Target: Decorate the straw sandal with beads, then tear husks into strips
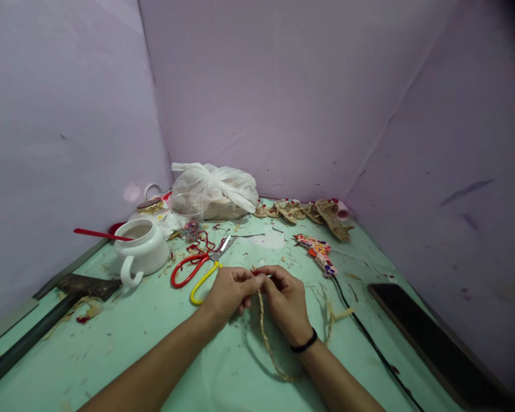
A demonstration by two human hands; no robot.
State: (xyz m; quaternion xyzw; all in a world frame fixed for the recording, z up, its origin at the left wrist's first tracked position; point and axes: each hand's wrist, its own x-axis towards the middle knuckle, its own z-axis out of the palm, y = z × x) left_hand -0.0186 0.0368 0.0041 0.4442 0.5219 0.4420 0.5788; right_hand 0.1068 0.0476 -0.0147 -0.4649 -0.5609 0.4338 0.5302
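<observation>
My left hand (230,290) and my right hand (286,296) meet over the middle of the table, their fingertips pinched together. Between them is the end of a braided straw cord (262,332), with a bit of red thread (256,273) showing at the fingertips. From there the cord hangs down, curves along the table and passes under my right wrist, its frayed end (332,313) coming out on the right. Just beyond my left hand lie scissors (210,257) with one red and one yellow handle, blades apart. The exact grip of the fingers is partly hidden.
A white pot (148,249) with a red stick (98,233) and a hammer-like tool (83,289) are at left. A white plastic bag (217,189) and straw pieces (289,210) lie at back. A patterned glue gun (320,254), its cord and a dark phone-like slab (433,337) are right.
</observation>
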